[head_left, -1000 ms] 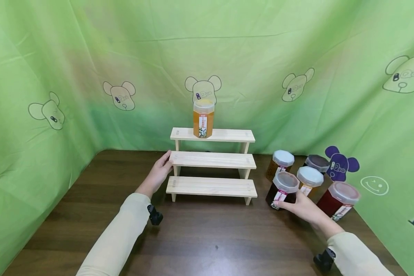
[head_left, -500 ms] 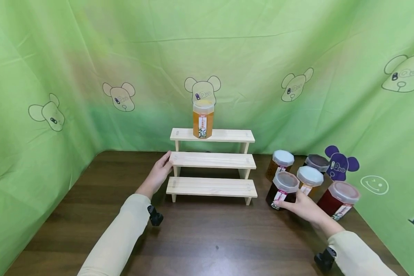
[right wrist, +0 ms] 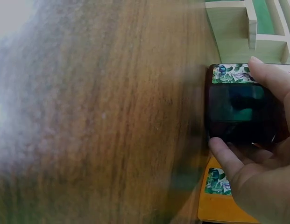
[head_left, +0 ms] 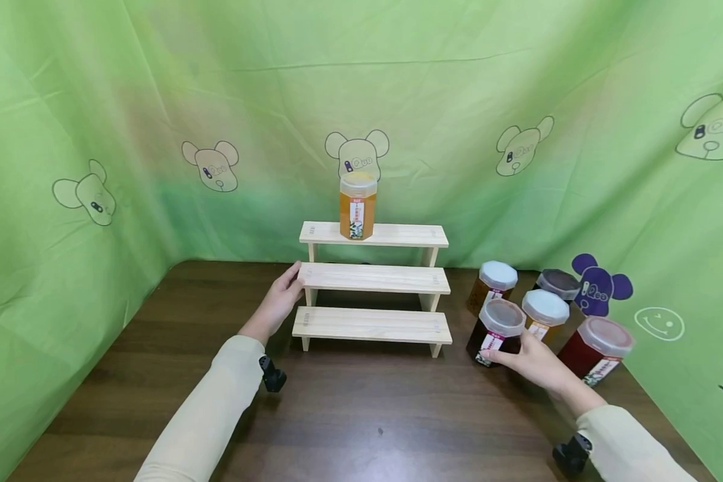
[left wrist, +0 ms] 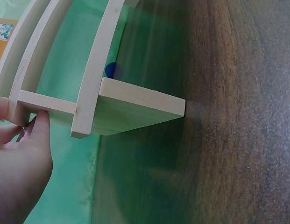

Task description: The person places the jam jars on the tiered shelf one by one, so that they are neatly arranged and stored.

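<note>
My left hand (head_left: pixel 274 302) holds the left end of the middle tier of a three-tier wooden display stand (head_left: pixel 373 277). In the left wrist view, thumb and fingers pinch the end of that pale board (left wrist: pixel 24 95). On the right of the table, my right hand (head_left: pixel 537 361) grips a dark jam jar (head_left: pixel 503 320) with a clear lid and a white label. The right wrist view has the thumb over the label and fingers around the opposite side of the upright jar (right wrist: pixel 233 102). An amber jar (head_left: pixel 358 209) stands on the top tier, left of its middle.
Close behind the held jar are a brown jar (head_left: pixel 497 276) and an orange jar (head_left: pixel 545 309), both with white lids. A dark-lidded jar (head_left: pixel 557 284) stands farther back, and a red jar (head_left: pixel 600 343) to the right. A green printed cloth (head_left: pixel 265 174) surrounds the dark wooden table (head_left: pixel 361 415).
</note>
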The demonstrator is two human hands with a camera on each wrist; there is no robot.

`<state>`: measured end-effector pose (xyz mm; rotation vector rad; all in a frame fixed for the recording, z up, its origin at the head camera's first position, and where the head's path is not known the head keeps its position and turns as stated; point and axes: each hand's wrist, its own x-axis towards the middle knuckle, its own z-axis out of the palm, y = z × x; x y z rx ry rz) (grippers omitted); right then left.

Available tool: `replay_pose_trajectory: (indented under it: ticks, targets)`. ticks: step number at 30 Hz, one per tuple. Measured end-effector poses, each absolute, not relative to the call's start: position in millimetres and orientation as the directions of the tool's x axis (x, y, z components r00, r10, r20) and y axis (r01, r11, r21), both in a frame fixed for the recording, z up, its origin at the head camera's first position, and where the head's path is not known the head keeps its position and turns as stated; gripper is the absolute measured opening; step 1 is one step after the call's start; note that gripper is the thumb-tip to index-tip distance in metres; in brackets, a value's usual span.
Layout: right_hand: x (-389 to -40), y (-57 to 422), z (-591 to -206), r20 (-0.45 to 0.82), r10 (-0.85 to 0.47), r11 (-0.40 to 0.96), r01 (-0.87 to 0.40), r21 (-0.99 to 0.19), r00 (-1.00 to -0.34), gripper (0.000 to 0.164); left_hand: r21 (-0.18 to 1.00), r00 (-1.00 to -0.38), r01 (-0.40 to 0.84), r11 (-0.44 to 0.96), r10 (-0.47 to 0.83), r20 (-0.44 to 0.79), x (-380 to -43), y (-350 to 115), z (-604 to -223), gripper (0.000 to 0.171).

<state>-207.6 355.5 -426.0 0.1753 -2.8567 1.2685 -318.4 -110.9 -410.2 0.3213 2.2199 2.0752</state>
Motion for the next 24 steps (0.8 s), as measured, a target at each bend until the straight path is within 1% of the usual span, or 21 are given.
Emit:
replay_pose_trajectory:
  ticks: [7, 12, 18, 24]
  targets:
    - [-207.2, 356.6, -416.6, 0.032, -0.073, 0.675, -0.073, -0.735, -0.997, 0.093, 0.994, -0.975, 0.093, 0.062, 0.209, 0.078, -317.5, -111.3, -410.5, 0.056]
    - [-207.6, 357.4, -405.0, 0.067, -0.076, 0.674, -0.101, -0.732, -0.995, 0.091, 0.993, -0.974, 0.092, 0.071, 0.211, 0.076, -318.3, -111.1, -410.5, 0.055]
    - [-208.8, 355.7, -389.6, 0.111, -0.074, 0.635, -0.133, -0.761, -0.991, 0.086, 0.993, -0.972, 0.1, 0.069, 0.219, 0.082, -318.3, -110.3, -410.4, 0.056]
    - [-211.8, 352.1, -377.0, 0.15, -0.081, 0.596, -0.169, -0.785, -0.985, 0.07, 0.993, -0.969, 0.104, 0.057, 0.229, 0.088, -315.6, -110.1, -407.2, 0.056]
